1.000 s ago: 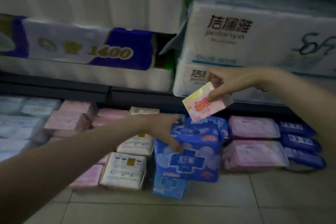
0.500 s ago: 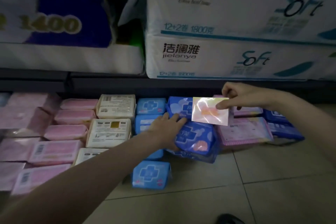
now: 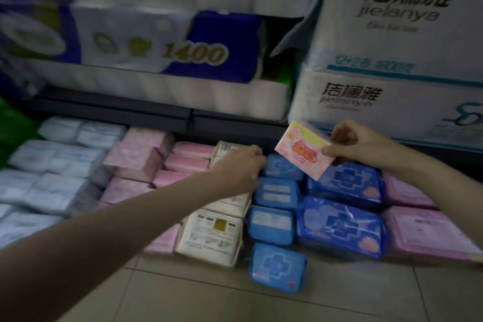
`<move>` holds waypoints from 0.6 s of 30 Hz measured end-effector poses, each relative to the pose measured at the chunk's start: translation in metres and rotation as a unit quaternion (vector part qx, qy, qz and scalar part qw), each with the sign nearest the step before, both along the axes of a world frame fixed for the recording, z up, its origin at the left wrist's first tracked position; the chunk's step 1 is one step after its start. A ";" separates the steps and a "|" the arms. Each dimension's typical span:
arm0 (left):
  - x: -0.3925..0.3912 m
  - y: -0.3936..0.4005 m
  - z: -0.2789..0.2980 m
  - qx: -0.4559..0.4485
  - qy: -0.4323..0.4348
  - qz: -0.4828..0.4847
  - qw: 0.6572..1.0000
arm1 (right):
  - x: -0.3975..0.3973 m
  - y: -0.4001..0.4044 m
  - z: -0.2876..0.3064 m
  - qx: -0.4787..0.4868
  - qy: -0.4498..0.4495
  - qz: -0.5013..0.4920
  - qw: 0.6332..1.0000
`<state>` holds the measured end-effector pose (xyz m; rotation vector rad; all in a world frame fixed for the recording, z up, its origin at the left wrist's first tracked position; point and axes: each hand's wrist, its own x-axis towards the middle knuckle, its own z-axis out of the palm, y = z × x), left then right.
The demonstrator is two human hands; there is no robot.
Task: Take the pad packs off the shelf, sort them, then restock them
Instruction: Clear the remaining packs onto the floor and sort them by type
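Pad packs lie in rows on the floor under the bottom shelf: white packs (image 3: 52, 185) at left, pink packs (image 3: 136, 162), cream packs (image 3: 211, 235), small light-blue packs (image 3: 274, 222), dark-blue packs (image 3: 342, 227) and pink flat packs (image 3: 428, 232) at right. My right hand (image 3: 358, 144) pinches a small pink-and-yellow pack (image 3: 304, 150), held in the air above the blue packs. My left hand (image 3: 241, 167) reaches over the cream packs, its fingers down at the gap beside the light-blue packs; what the fingertips touch is hidden.
Big toilet-paper bundles fill the shelf above: a blue "1400" bundle (image 3: 156, 52) and white "jielanya" bundles (image 3: 392, 60). The dark shelf edge (image 3: 156, 117) overhangs the back rows. Tiled floor (image 3: 287, 306) lies in front. One light-blue pack (image 3: 277, 266) sits furthest forward.
My left hand left the dark-blue pack and moved left to the cream and light-blue packs. My right hand raised the small pink pack slightly. The camera swung left.
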<state>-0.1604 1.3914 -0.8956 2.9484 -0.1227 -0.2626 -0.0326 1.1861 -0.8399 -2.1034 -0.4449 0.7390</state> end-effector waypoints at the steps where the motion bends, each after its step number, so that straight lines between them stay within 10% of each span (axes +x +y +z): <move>1: -0.018 0.027 0.003 -0.022 -0.016 0.038 0.999 | -0.004 0.013 -0.002 0.010 0.012 0.005 1.000; 9: -0.168 0.161 -0.003 0.035 -0.051 0.388 0.920 | -0.086 0.170 -0.027 -0.092 -0.120 0.293 0.944; 18: -0.211 0.176 -0.012 0.042 -0.094 0.306 0.947 | -0.190 0.286 -0.079 -0.047 -0.221 0.360 0.905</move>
